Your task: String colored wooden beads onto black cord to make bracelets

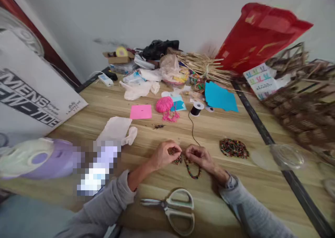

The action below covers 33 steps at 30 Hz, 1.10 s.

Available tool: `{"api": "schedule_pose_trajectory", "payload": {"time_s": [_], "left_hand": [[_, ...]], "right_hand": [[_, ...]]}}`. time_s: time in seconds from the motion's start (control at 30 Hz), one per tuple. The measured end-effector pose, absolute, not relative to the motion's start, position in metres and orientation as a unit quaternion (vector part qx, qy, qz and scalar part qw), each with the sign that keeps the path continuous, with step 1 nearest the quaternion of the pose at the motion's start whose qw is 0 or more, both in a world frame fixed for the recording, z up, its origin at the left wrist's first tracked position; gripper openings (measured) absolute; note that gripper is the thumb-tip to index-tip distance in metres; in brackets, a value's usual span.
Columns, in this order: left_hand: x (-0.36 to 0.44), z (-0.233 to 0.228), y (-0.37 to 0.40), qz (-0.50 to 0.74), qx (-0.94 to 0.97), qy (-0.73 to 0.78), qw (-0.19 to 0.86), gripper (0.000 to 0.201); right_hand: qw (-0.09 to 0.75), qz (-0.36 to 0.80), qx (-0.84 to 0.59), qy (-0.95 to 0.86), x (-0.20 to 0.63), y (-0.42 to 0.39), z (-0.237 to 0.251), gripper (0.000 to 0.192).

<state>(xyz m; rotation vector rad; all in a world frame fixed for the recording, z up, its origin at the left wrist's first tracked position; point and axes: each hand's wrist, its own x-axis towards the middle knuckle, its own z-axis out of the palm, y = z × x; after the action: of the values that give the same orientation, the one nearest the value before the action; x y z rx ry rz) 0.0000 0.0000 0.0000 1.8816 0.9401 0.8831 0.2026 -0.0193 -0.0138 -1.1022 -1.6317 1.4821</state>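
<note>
My left hand is closed in a pinch, thumb against fingers, above a small heap of loose dark, multicoloured beads. Whatever its fingertips hold is too small to make out. Just to its right, my right hand pinches one end of a beaded strand, which curves in a loop on the table below the fingers. A black cord runs from a white-rimmed spool down to the right hand. Off to the right lies a coiled bundle of beaded strands.
White-handled scissors lie in front of my hands. Farther back are pink yarn, pink paper and blue paper. At left stand a purple-and-white device and a blurred phone; at right, woven baskets.
</note>
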Motion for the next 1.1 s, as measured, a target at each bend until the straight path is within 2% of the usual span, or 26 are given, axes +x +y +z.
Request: {"api": "schedule_pose_trajectory", "payload": {"time_s": [0.33,1.1], "left_hand": [[0.0101,-0.0051,-0.0011,0.387,0.741,0.356,0.417,0.013],[0.0093,-0.0094,-0.0025,0.386,0.756,0.334,0.41,0.017]], "right_hand": [[0.334,0.57,-0.427,-0.617,0.2061,-0.0184,-0.0178,0.035],[0.339,0.572,-0.436,-0.606,0.2083,-0.0179,-0.0192,0.036]]}}
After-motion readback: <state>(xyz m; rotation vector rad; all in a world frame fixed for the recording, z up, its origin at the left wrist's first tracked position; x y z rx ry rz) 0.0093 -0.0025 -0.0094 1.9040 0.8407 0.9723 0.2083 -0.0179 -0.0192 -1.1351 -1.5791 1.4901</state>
